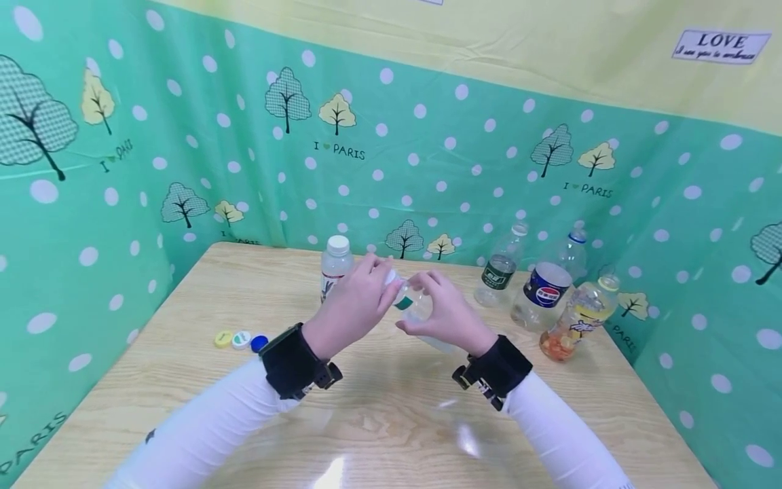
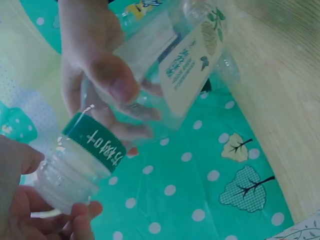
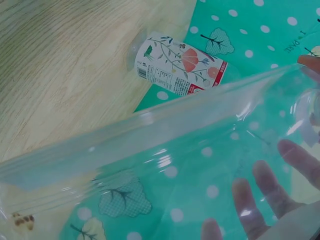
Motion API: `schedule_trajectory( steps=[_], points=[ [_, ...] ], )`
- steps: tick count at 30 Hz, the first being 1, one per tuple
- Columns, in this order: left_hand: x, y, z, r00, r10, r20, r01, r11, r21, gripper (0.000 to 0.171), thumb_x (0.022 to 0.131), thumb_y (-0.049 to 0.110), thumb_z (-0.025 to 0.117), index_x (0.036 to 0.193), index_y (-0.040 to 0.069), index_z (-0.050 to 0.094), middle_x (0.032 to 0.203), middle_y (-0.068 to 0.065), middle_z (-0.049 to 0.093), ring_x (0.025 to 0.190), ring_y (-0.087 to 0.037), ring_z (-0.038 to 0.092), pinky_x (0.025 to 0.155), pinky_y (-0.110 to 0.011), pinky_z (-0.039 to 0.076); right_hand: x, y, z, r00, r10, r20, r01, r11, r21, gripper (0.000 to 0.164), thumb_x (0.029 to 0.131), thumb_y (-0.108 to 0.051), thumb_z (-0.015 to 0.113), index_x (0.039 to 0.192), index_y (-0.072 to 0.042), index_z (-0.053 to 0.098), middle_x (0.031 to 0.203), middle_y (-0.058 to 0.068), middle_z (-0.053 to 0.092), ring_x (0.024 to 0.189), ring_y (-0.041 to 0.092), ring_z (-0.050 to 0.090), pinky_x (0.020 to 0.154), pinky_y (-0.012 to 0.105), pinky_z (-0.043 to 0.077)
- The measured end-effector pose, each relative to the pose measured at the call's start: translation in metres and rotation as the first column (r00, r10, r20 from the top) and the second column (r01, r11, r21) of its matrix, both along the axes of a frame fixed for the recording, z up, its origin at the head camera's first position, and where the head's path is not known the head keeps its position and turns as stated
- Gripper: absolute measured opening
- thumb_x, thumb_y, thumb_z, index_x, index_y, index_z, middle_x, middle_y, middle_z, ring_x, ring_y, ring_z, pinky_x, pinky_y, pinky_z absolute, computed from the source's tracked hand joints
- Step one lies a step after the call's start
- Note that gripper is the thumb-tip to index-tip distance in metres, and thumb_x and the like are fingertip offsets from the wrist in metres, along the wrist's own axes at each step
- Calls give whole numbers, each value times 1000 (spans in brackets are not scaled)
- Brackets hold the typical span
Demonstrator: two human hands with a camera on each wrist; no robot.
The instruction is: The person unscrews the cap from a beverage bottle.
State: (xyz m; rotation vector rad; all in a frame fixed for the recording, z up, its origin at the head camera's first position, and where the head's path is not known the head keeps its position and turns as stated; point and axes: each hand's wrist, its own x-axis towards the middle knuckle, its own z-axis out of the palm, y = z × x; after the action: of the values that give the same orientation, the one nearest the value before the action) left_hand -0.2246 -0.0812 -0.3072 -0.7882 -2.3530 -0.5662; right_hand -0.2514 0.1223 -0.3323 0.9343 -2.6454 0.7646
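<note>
A clear plastic bottle (image 1: 418,307) with a green neck band (image 2: 95,142) is held tilted above the table between both hands. My right hand (image 1: 451,314) grips its body, with the thumb across the near side and the fingers behind the clear wall. At the upper end, my left hand (image 1: 354,302) pinches the bottle's whitish top (image 2: 65,185) between thumb and fingers. A printed label (image 2: 187,70) shows on the body in the left wrist view. Through the clear side, the right fingers (image 3: 267,185) appear in the right wrist view.
Behind the left hand stands a white-capped bottle (image 1: 338,261). At right are a green-labelled bottle (image 1: 497,273), a Pepsi bottle (image 1: 546,291) and a yellow-labelled bottle (image 1: 580,318). Yellow (image 1: 223,339), white (image 1: 241,339) and blue (image 1: 259,343) caps lie left on the wooden table (image 1: 391,421).
</note>
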Motion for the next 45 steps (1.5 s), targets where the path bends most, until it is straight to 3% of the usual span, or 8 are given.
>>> schedule_trajectory(
  steps=[4,10,15,21,28,35,39,45],
  points=[
    [3,-5,6,991,-127,46,127,992,2,40,98,15,57,136,5,54,116,-15,62,104,-28,62,88,-37,55,-1,3,1,1000,2,25,-1,1000,-31,61,71,-33,84,119,-7,56,114,7,56,103,22,55,87,36,52],
    [0,-16,16,956,-289,58,293,952,-86,55,83,-13,66,133,4,55,123,-14,61,106,-26,63,86,-29,56,-1,8,2,999,1,37,0,999,-37,60,72,-32,84,119,-8,56,114,11,57,103,23,55,87,41,53],
    [-3,-12,12,979,-165,117,177,979,-104,23,97,7,57,119,0,57,96,-7,63,83,-17,62,72,-25,55,1,7,4,1000,-2,28,2,1000,-7,58,72,-35,83,118,-12,55,111,5,55,100,21,54,84,36,53],
    [-2,-1,-2,990,40,137,-35,999,-37,31,103,31,48,94,2,54,73,-3,52,55,-14,50,46,-25,46,2,4,2,999,-10,38,10,1000,10,58,71,-37,84,117,-14,56,110,2,54,100,20,53,84,34,52],
    [-1,-2,3,987,-93,132,88,995,41,34,101,21,52,127,0,56,111,-14,61,98,-25,62,85,-35,56,1,4,1,999,-3,32,4,1000,-19,60,72,-35,84,118,-10,56,112,4,56,102,20,54,87,34,52],
    [-3,-15,16,961,-272,61,275,959,-63,47,87,-1,68,132,2,54,114,-13,61,101,-22,62,83,-26,56,0,6,3,999,-4,38,6,999,-40,60,72,-33,84,120,-9,55,115,8,57,104,23,55,87,36,52],
    [-3,-16,20,971,-229,64,237,956,-170,45,89,-3,64,133,4,54,109,-12,60,92,-20,61,72,-20,56,0,5,5,998,-3,70,6,999,-36,59,73,-35,83,119,-11,55,115,10,57,103,22,55,87,37,53],
    [1,-2,9,996,20,83,-7,988,-155,27,102,19,47,114,-3,59,88,-11,63,63,-18,57,48,-26,50,0,3,5,998,0,66,1,1000,-14,58,73,-34,83,119,-11,56,112,5,55,101,21,54,86,36,52]
  ],
)
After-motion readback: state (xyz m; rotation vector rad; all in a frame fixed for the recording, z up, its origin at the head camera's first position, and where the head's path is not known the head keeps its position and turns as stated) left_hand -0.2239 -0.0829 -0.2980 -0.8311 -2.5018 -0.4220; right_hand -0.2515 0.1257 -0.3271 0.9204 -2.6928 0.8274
